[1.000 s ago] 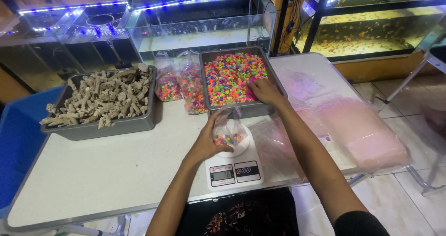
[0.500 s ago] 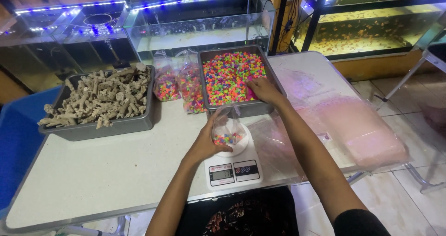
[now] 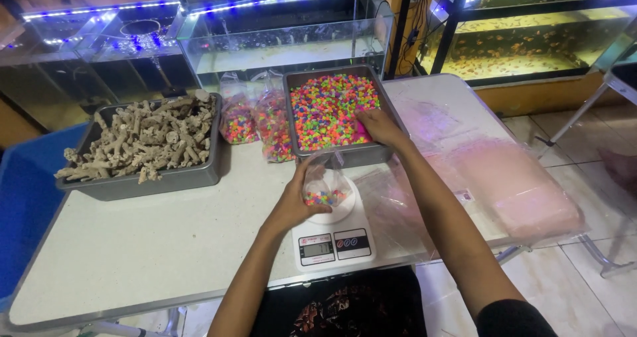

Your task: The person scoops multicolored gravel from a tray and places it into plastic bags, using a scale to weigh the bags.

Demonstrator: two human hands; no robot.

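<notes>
My left hand (image 3: 295,201) holds a small clear plastic bag (image 3: 323,185) with a little multicoloured gravel in its bottom, resting on a white digital kitchen scale (image 3: 335,239). My right hand (image 3: 378,126) reaches into a grey metal tray (image 3: 345,156) full of bright multicoloured gravel (image 3: 328,108), fingers closed on a pink scoop buried in the stones at the tray's near right corner.
Two filled clear bags of coloured gravel (image 3: 255,121) stand left of the tray. A grey tray of pale coral pieces (image 3: 142,141) sits further left. A stack of pinkish plastic bags (image 3: 517,191) lies at the right. Glass aquariums (image 3: 285,41) line the back of the white table (image 3: 133,244).
My right hand has pushed slightly deeper into the coloured gravel. My left hand still holds the bag on the scale.
</notes>
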